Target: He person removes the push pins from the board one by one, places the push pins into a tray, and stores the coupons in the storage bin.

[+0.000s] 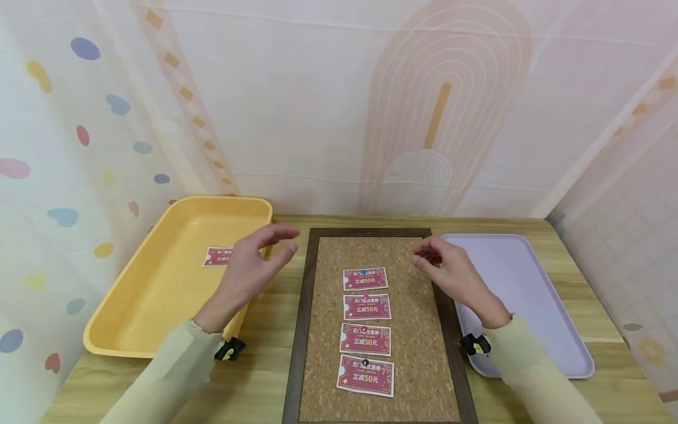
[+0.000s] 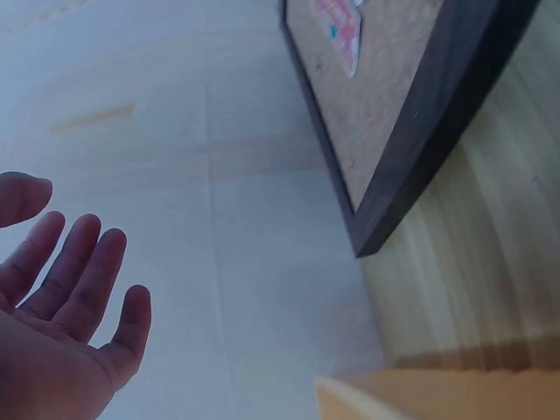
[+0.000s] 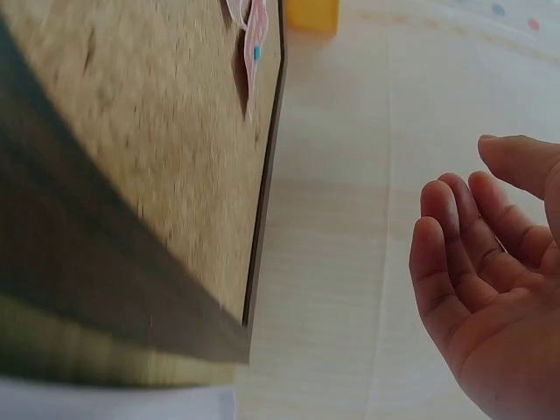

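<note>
My left hand (image 1: 251, 268), fingers loosely bent and holding nothing, hovers between the yellow tray and the corkboard (image 1: 418, 365). Over the board's right edge is my right hand (image 1: 455, 272); its fingers curve loosely around nothing, and its palm shows bare in the right wrist view. Several red coupons with white borders run down the board in a column, the top coupon (image 1: 365, 280) and the bottom coupon (image 1: 365, 380) among them. Each carries a pushpin near its upper edge, such as the black pushpin (image 1: 365, 363). One more coupon (image 1: 216, 257) lies in the yellow tray, partly hidden behind my left hand.
On the left stands the deep yellow tray (image 1: 132, 300). A shallow lavender tray (image 1: 529, 306) lies to the right of the board, partly under my right forearm. All sit on a wood-grain table (image 1: 265, 365), with a patterned curtain (image 1: 307, 118) hanging behind.
</note>
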The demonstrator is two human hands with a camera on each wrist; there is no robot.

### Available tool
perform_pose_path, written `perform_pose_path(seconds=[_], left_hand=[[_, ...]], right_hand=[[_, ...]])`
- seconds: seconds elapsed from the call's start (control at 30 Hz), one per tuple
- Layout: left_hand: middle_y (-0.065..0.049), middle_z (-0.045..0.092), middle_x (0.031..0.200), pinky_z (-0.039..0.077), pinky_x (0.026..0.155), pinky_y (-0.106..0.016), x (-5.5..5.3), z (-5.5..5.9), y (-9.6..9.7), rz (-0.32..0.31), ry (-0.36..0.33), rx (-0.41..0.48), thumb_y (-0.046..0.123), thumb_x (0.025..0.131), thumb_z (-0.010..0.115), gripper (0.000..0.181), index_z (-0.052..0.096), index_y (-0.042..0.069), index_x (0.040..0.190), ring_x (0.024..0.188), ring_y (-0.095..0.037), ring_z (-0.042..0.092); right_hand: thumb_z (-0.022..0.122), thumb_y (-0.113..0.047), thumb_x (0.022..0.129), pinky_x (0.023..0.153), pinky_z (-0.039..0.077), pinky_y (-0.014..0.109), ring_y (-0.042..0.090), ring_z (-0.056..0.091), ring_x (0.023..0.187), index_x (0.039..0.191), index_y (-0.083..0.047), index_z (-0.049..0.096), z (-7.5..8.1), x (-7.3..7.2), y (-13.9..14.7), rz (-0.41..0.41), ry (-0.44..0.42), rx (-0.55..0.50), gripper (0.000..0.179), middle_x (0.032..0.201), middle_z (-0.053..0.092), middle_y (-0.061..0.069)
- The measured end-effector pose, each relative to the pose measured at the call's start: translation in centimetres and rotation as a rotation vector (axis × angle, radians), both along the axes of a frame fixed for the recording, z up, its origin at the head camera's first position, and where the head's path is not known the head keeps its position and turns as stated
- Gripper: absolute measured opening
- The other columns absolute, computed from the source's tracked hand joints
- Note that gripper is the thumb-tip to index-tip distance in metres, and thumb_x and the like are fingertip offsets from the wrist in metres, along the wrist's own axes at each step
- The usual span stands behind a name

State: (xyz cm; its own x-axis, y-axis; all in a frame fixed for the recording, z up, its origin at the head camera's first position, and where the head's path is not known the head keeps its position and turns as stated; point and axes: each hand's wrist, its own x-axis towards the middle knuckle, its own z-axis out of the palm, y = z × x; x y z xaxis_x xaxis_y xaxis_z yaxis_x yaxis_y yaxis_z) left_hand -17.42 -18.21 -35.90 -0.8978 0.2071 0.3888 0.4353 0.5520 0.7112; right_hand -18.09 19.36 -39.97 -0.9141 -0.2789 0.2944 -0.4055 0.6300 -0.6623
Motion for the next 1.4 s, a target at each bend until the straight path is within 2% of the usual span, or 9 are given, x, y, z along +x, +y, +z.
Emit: perform_pose_path(seconds=[0.1, 0.3, 0.5, 0.63, 0.83, 0.97, 1.23, 1.4], left_hand=[[-0.013, 0.073, 0.123, 0.050, 0.101, -0.052, 0.0, -0.7, 0.8, -0.027, -0.002, -0.029, 0.010, 0.096, 0.072, 0.029, 0.070, 0.003, 0.125, 0.118, -0.032, 0.066], [-0.013, 0.070, 0.128, 0.050, 0.101, -0.054, -0.1, -2.1, 2.3, -0.067, -0.055, -0.111, 0.013, 0.096, 0.073, 0.035, 0.068, 0.004, 0.129, 0.120, -0.032, 0.065], [-0.016, 0.068, 0.131, 0.051, 0.101, -0.053, -0.5, -3.4, 3.7, -0.128, -0.132, -0.194, 0.016, 0.097, 0.073, 0.040, 0.065, 0.002, 0.133, 0.119, -0.036, 0.064], [-0.016, 0.067, 0.133, 0.051, 0.100, -0.053, -0.8, -4.2, 4.4, -0.147, -0.188, -0.230, 0.016, 0.097, 0.073, 0.041, 0.064, 0.002, 0.134, 0.121, -0.036, 0.063], [-0.017, 0.064, 0.137, 0.054, 0.098, -0.051, -1.5, -5.4, 5.4, -0.190, -0.294, -0.196, 0.013, 0.098, 0.071, 0.042, 0.061, 0.002, 0.137, 0.120, -0.039, 0.064], [-0.018, 0.063, 0.137, 0.055, 0.097, -0.048, -1.8, -5.8, 6.0, -0.199, -0.349, -0.173, 0.011, 0.097, 0.071, 0.042, 0.061, 0.001, 0.137, 0.118, -0.037, 0.066], [-0.017, 0.067, 0.130, 0.056, 0.096, -0.044, -3.0, -6.4, 6.8, -0.211, -0.357, -0.198, 0.011, 0.097, 0.071, 0.039, 0.063, 0.000, 0.133, 0.115, -0.031, 0.067], [-0.016, 0.068, 0.127, 0.056, 0.096, -0.043, -3.9, -6.8, 7.0, -0.209, -0.431, -0.155, 0.011, 0.097, 0.070, 0.041, 0.062, -0.001, 0.135, 0.115, -0.030, 0.066]], right_hand=[[0.070, -0.012, 0.100, 0.077, 0.056, 0.037, 0.016, 0.066, 0.088, 0.112, -0.003, 0.069, 0.0, 0.1, -0.8, 0.039, -0.006, 0.002, 0.015, 0.099, 0.071, 0.002], [0.069, -0.013, 0.100, 0.082, 0.058, 0.040, 0.016, 0.068, 0.094, 0.114, -0.007, 0.072, -0.3, -0.1, -2.1, 0.131, 0.006, 0.002, 0.015, 0.105, 0.072, 0.001], [0.070, -0.013, 0.100, 0.084, 0.058, 0.042, 0.019, 0.069, 0.096, 0.116, -0.004, 0.074, -0.7, -0.7, -3.4, 0.191, 0.000, 0.020, 0.019, 0.110, 0.073, 0.007], [0.071, -0.009, 0.099, 0.086, 0.058, 0.042, 0.022, 0.070, 0.099, 0.119, 0.000, 0.072, -1.0, -1.2, -4.2, 0.221, -0.047, 0.023, 0.022, 0.112, 0.073, 0.013], [0.069, -0.011, 0.100, 0.090, 0.057, 0.041, 0.022, 0.069, 0.104, 0.124, 0.000, 0.070, -1.3, -1.9, -5.1, 0.256, -0.156, 0.015, 0.027, 0.118, 0.072, 0.015], [0.069, -0.013, 0.100, 0.093, 0.056, 0.042, 0.023, 0.069, 0.105, 0.124, 0.001, 0.070, -1.5, -2.5, -5.4, 0.259, -0.184, 0.031, 0.027, 0.117, 0.072, 0.015], [0.068, -0.012, 0.100, 0.092, 0.056, 0.043, 0.022, 0.070, 0.103, 0.121, -0.003, 0.072, -2.2, -3.8, -6.2, 0.241, -0.237, 0.119, 0.023, 0.112, 0.074, 0.008], [0.070, -0.010, 0.099, 0.087, 0.056, 0.038, 0.017, 0.070, 0.098, 0.118, -0.004, 0.073, -2.8, -4.4, -6.5, 0.236, -0.251, 0.158, 0.020, 0.107, 0.075, 0.005]])
